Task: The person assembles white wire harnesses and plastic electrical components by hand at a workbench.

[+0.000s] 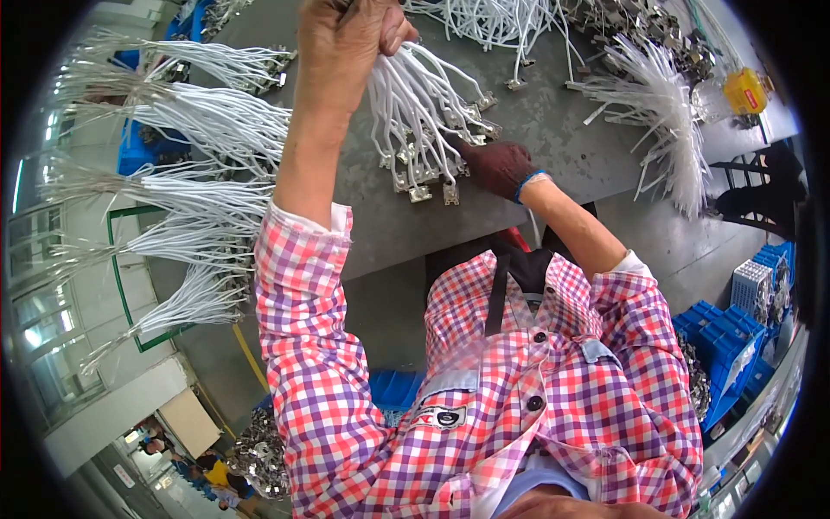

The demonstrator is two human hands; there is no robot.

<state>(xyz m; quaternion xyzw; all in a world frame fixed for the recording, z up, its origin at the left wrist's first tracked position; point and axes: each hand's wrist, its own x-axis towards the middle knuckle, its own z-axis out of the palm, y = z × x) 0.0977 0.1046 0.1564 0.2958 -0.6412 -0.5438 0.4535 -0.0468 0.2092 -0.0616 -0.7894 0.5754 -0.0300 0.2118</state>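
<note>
My left hand, bare, is closed at the top of the view around a bundle of white cables. The cables hang and fan out from this fist toward me, with small metal connectors at their lower ends. My right hand, in a dark red glove with a blue cuff, is at the right side of those connectors. Its fingers are curled in among the ends, and what they pinch is hidden. The grey tabletop lies under both hands.
Several bundles of white cables overhang the table's left side. More white cables and a heap of metal parts sit at the far side. Clear plastic strips hang over the right edge beside a yellow-topped container. Blue crates stand at lower right.
</note>
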